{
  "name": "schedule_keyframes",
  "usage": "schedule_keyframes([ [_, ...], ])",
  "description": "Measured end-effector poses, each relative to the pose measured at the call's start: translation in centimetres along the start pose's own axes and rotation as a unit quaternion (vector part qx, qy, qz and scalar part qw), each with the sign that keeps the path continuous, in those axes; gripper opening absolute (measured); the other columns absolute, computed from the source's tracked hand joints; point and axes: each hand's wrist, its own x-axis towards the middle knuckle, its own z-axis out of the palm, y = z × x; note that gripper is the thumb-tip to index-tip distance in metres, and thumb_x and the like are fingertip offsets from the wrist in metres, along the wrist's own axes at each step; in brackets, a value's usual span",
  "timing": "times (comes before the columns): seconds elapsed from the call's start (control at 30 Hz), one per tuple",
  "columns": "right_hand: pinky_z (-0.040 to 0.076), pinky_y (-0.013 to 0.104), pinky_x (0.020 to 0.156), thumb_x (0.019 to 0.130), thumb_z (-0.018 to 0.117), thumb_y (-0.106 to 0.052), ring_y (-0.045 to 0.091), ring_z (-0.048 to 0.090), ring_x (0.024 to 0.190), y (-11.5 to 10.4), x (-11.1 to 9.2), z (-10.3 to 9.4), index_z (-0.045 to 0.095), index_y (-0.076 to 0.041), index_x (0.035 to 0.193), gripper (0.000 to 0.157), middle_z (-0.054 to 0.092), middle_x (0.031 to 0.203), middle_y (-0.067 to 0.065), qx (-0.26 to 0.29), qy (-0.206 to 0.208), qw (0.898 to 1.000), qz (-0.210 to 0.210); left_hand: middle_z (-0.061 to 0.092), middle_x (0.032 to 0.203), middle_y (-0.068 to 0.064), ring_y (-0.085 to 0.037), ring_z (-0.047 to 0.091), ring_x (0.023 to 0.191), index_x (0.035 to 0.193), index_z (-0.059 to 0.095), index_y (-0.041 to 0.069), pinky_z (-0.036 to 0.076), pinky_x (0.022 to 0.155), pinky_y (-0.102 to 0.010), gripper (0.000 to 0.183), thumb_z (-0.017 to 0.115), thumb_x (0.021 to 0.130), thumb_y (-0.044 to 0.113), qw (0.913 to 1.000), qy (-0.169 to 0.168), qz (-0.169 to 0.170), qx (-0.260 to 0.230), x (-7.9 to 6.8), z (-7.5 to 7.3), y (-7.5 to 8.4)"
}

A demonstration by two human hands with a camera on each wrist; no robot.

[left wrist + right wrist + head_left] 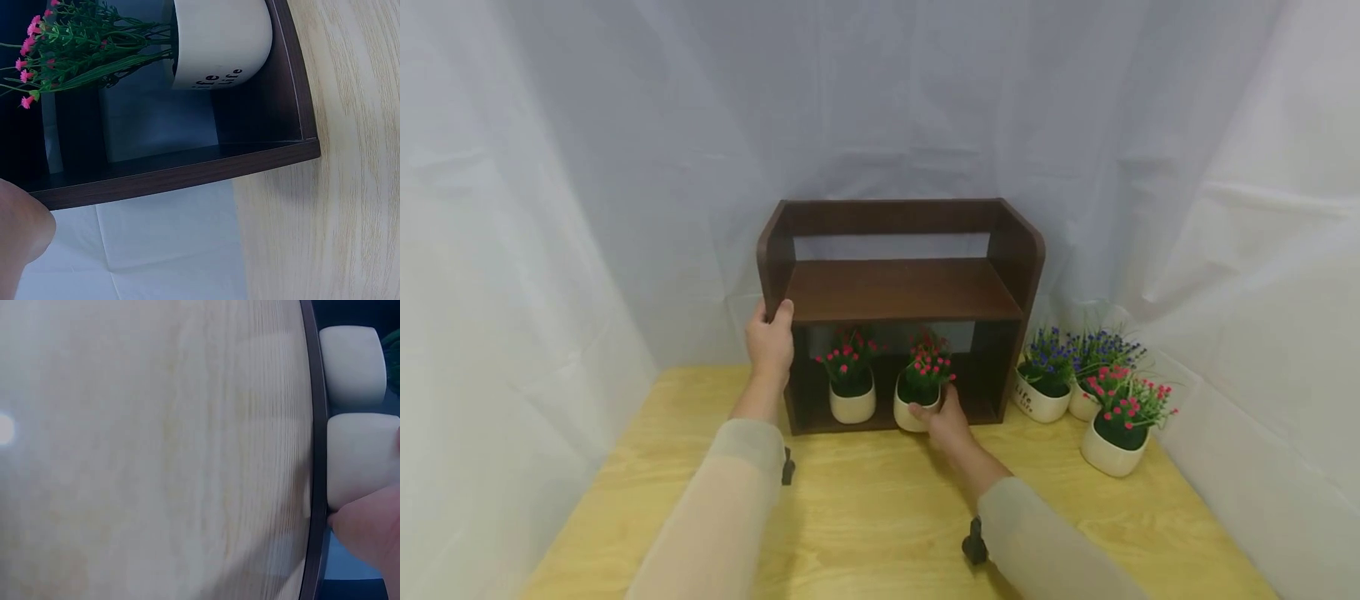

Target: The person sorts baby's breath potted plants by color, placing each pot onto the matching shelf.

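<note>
**Inspector:** State the step in hand.

**Assistant:** A potted plant is being set into the lower compartment of the dark shelf unit (901,292). The right hand (946,421) has fingers and thumb curled round the near side of the second pot (914,407), which stands at the front edge of that compartment, just right of the first pot (852,402) already inside.

**Inspector:** The other hand?

**Assistant:** The left hand (770,343) clasps the unit's left side panel, thumb on the front edge, apparently steadying it.

**Inspector:** Where does the pot lie relative to the grip?

**Assistant:** On the far side of the palm, base seemingly on the compartment floor, pink flowers above the fingers. The right wrist view shows both pots side by side, nearly touching.

**Inspector:** What does the next move call for?

**Assistant:** In my judgement, a short push farther in, then a clean release without brushing the neighbour. Three more pots (1078,392) wait on the wooden table (865,508), right of the unit.
</note>
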Motion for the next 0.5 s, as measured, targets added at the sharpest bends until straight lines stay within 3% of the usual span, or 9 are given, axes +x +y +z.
schedule_keyframes([
  [0.2, 0.028, 0.065, 0.132, 0.104, 0.074, -0.024, 0.052, 0.042, 0.154, -0.1, 1.0, 0.3, 0.029, -0.001, 0.165, 0.079, 0.046, 0.163, 0.032, -0.011, -0.017, 1.000, -0.007, 0.067, 0.122, -0.012, -0.022, 0.055, 0.115, 0.119, 0.069, 0.002, 0.045, 0.110, -0.039, 0.027, 0.064, 0.105, 0.024, 1.0000, 0.008, -0.005, 0.001, 0.0, 0.1, 0.3],
  [0.5, 0.025, 0.072, 0.130, 0.104, 0.072, -0.031, 0.059, 0.032, 0.155, -0.1, 1.9, 0.3, 0.029, -0.003, 0.168, 0.082, 0.027, 0.166, 0.037, -0.045, -0.029, 0.998, -0.010, 0.067, 0.128, -0.014, -0.024, 0.056, 0.120, 0.123, 0.068, 0.002, 0.045, 0.114, -0.041, 0.029, 0.063, 0.105, 0.025, 1.0000, 0.003, -0.008, 0.004, -0.2, 0.0, 0.2],
])
